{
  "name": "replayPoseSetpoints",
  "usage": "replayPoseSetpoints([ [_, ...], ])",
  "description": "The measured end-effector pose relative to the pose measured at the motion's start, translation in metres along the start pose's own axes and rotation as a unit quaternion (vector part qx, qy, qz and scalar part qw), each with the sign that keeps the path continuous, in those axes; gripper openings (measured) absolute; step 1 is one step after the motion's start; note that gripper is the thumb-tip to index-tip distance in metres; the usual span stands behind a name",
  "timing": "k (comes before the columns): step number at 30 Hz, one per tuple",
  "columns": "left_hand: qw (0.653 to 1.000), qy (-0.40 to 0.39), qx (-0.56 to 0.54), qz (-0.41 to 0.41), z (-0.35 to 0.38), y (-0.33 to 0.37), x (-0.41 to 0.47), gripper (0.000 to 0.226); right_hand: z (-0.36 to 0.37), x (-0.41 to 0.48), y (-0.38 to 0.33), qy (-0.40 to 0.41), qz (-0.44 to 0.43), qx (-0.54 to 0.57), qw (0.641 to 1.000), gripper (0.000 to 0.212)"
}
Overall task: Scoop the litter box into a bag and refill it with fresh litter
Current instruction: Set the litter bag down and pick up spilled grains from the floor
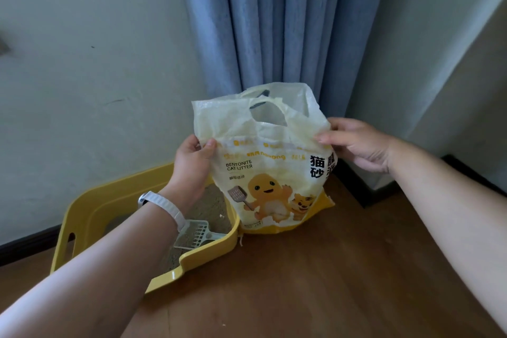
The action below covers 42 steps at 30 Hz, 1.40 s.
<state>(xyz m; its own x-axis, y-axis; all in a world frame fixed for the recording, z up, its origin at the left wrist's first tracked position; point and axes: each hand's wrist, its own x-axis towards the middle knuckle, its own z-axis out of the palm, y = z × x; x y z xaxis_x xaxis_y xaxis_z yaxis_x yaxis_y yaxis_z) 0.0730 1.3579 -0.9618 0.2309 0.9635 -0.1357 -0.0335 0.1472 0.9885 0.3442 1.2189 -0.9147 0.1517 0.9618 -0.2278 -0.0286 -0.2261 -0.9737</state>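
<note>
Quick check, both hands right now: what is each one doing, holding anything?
Left hand: closed, pinching the left edge of the cat litter bag.
Right hand: closed, fingers gripping the bag's right edge.

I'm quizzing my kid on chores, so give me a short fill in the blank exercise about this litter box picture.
1. Both hands grip the litter bag near its ____.
2. The scoop lies inside the ____ litter box.
3. The left hand has a white ____ on its wrist.
4. The right hand pinches the bag in front of a blue ____.

Missing words: top; yellow; band; curtain
</note>
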Motion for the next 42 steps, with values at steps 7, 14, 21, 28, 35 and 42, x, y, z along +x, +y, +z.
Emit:
replayPoseSetpoints([
  [7, 1.0, 0.01, 0.012, 0.014, 0.0, -0.004, 0.002, 0.014, -0.007, 0.01, 0.01, 0.236, -0.059, -0.117, 0.963, 0.008],
  [14, 0.999, 0.019, 0.029, 0.018, -0.002, -0.005, 0.006, 0.015, -0.012, 0.007, 0.008, 0.241, -0.084, -0.088, 0.963, 0.024],
  [21, 1.0, 0.029, 0.0, 0.0, -0.003, 0.003, 0.008, 0.02, -0.005, 0.005, -0.01, 0.248, -0.118, -0.013, 0.961, 0.038],
  [28, 0.999, 0.047, -0.018, 0.019, -0.005, 0.025, 0.005, 0.023, 0.007, 0.007, -0.04, 0.3, -0.181, -0.069, 0.934, 0.042],
  [35, 0.995, 0.059, -0.04, 0.075, -0.02, 0.093, 0.012, 0.017, 0.037, 0.002, -0.09, 0.329, -0.277, -0.091, 0.898, 0.045],
  [42, 0.993, 0.088, -0.057, 0.055, -0.054, 0.141, 0.009, 0.02, 0.082, -0.002, -0.144, 0.283, -0.323, -0.094, 0.898, 0.051],
])
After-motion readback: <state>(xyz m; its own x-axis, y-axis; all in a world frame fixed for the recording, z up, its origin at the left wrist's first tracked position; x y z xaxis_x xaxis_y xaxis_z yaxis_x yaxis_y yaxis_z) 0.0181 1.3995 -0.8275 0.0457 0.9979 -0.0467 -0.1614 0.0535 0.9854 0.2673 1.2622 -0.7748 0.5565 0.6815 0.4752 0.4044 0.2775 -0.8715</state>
